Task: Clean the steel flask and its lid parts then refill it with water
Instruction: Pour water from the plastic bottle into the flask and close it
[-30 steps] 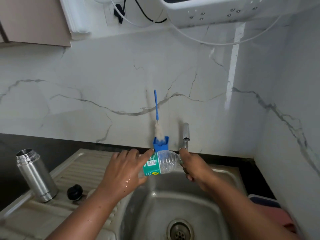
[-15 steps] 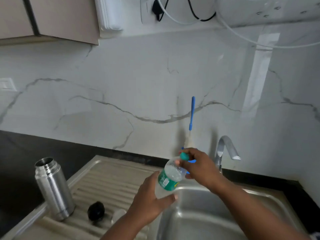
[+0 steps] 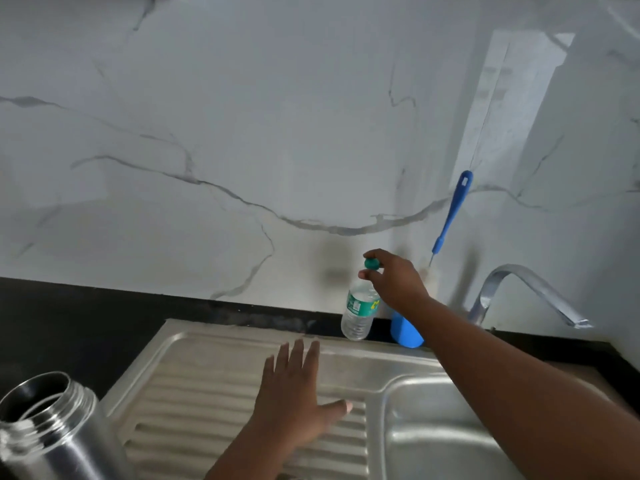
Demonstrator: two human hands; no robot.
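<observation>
flask: one steel flask (image 3: 52, 427) at the front left corner of the counter, beside the left edge of the draining board (image 3: 221, 386). its long axis runs nearly upright, leaning a little, with the open mouth pointing up. there is no lid on it. its lower body is cut off by the bottom and left edges of the view.
right hand: the right hand (image 3: 394, 282) reaches to the back edge of the counter, with thumb and fingertips pinching the green cap (image 3: 371, 263) of a plastic bottle (image 3: 358, 311).
bottle: one clear bottle with a green label, standing on the dark strip behind the sink (image 3: 450, 427), tilted slightly with its top to the right. whether the cap is screwed tight is hard to tell.
left hand: the left hand (image 3: 294, 396) has its fingers straight and spread, palm down over the ribbed draining board, gripping nothing. whether it touches the metal i cannot tell.
brush: one blue brush (image 3: 452, 213) leans against the marble wall, handle up. its bristles and the blue holder (image 3: 407, 332) are partly hidden behind the right forearm.
tap: one tap (image 3: 526, 289) at the back right, spout pointing right and down.
blur: the view is soft, and the label print is unreadable.
</observation>
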